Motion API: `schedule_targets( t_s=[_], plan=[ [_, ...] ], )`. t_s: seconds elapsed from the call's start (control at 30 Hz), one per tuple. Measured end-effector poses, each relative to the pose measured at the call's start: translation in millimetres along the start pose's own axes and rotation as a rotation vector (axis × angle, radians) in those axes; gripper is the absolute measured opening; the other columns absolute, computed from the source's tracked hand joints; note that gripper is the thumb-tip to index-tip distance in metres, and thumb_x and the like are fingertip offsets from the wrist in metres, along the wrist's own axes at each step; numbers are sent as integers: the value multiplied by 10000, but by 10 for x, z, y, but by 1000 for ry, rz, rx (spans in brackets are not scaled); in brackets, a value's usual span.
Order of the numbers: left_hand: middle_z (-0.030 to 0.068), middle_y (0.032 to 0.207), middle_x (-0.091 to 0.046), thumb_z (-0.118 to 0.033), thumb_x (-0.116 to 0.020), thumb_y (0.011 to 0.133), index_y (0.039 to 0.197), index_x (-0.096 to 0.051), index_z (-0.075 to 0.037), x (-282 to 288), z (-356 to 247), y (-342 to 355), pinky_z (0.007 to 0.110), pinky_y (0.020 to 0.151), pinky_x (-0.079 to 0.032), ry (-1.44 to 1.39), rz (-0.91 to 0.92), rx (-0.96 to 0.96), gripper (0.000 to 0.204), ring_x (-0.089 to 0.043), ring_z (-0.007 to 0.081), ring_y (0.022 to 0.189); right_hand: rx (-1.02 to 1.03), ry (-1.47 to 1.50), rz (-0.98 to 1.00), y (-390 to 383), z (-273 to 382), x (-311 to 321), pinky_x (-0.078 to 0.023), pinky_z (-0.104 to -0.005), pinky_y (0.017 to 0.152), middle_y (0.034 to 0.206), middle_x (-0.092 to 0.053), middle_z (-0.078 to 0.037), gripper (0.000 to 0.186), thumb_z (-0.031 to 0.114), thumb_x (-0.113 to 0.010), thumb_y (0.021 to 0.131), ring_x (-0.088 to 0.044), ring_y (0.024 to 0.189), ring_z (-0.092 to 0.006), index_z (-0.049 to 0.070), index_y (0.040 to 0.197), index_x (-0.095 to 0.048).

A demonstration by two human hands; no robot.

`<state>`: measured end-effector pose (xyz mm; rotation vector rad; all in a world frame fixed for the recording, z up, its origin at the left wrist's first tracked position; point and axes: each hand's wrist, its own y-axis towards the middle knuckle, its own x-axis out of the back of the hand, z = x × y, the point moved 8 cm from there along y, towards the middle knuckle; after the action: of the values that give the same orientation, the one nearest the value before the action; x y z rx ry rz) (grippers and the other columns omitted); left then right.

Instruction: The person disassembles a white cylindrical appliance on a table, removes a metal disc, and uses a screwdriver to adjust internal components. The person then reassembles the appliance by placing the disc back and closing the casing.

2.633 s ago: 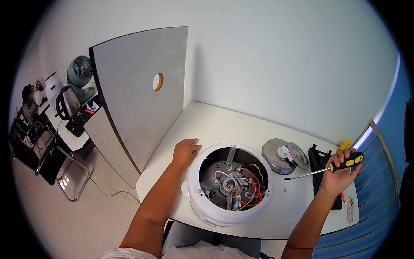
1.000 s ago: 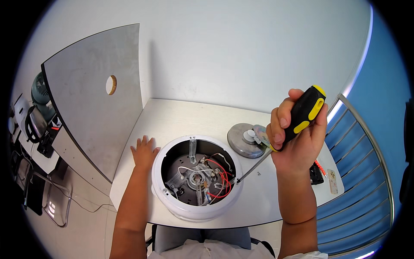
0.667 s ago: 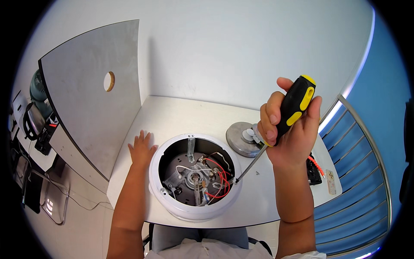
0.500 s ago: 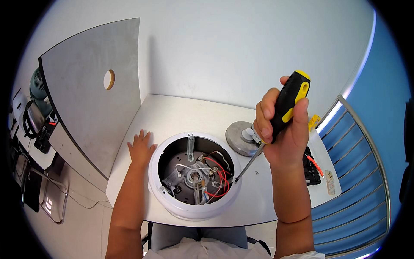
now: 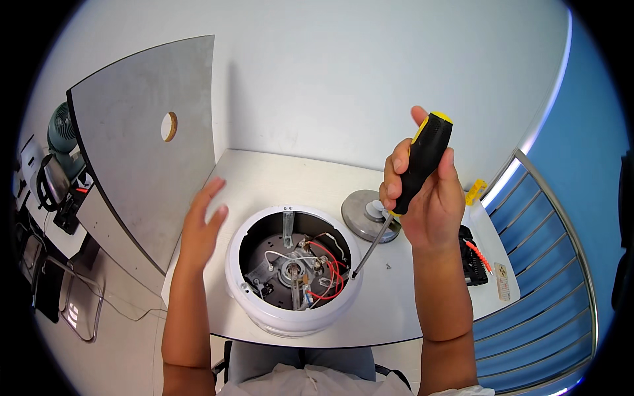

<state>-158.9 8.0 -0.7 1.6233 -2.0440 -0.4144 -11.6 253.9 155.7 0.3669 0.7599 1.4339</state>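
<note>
A black-and-yellow screwdriver point(image 5: 426, 158) is gripped by its handle in my right hand point(image 5: 432, 221). Its shaft slants down to the left, and the tip meets the right rim of a round white appliance housing point(image 5: 236, 267), which looks like a rice cooker body. Inside the housing, red wires point(image 5: 343, 284), a white wire and metal brackets show around a central fitting. My left hand point(image 5: 201, 228) hovers left of the housing, fingers apart, holding nothing. Right of the housing lies a grey metal disc point(image 5: 356, 212) with a pale centre, partly behind my right hand.
A small screw-like piece point(image 5: 388, 266) lies on the white table point(image 5: 284, 171). At the right are a black tool case point(image 5: 474, 267), an orange-red tool point(image 5: 479, 254) and a yellow item point(image 5: 475, 191). A grey panel point(image 5: 139, 165) stands left; a metal railing point(image 5: 561, 231) borders the right.
My left hand has lifted off the table beside the housing. The screwdriver handle has turned in my right hand and shifted slightly left, while its tip stays at the rim.
</note>
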Motion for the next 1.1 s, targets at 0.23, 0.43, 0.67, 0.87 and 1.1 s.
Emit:
schedule_targets(
  t_s=[0.23,0.43,0.67,0.87,1.1],
  plan=[
    [107,1342,-492,-433,-660,717,1131,-635,-124,-422,-1002,-862,586,1064,-154,327,326,-253,517,-398,339,1283,86,130,157,11,-23,-119,-359,-225,422,809,-488,-70,466,421,-257,998,-455,537,-93,90,1323,-305],
    [24,1066,-654,-314,-633,677,675,-655,-137,-473,-923,-952,542,1078,-159,373,182,-412,179,-513,273,1138,48,-162,-134,9,67,-142,-412,-250,479,803,-531,-85,433,357,-435,951,-492,544,-116,7,1200,-382],
    [17,976,-680,-286,-634,674,583,-586,-130,-468,-935,-957,526,1084,-156,350,168,-448,187,-542,273,1100,41,-22,-84,-1,75,-138,-382,-226,438,832,-533,-95,413,231,-340,959,-476,538,-108,-24,1279,-391],
    [21,1006,-680,-267,-625,683,581,-591,-126,-461,-941,-955,520,1087,-153,325,160,-452,177,-533,282,1128,73,361,430,23,27,-323,-325,-194,368,774,-499,-85,608,541,-388,931,-424,460,-86,103,1349,-331],
    [26,1021,-677,-266,-620,687,602,-602,-121,-447,-935,-960,524,1089,-150,329,145,-443,168,-516,294,1165,-24,322,244,141,70,-33,-588,-451,682,938,-544,-140,440,319,-349,989,-616,794,-235,-37,1243,-398]
  ],
)
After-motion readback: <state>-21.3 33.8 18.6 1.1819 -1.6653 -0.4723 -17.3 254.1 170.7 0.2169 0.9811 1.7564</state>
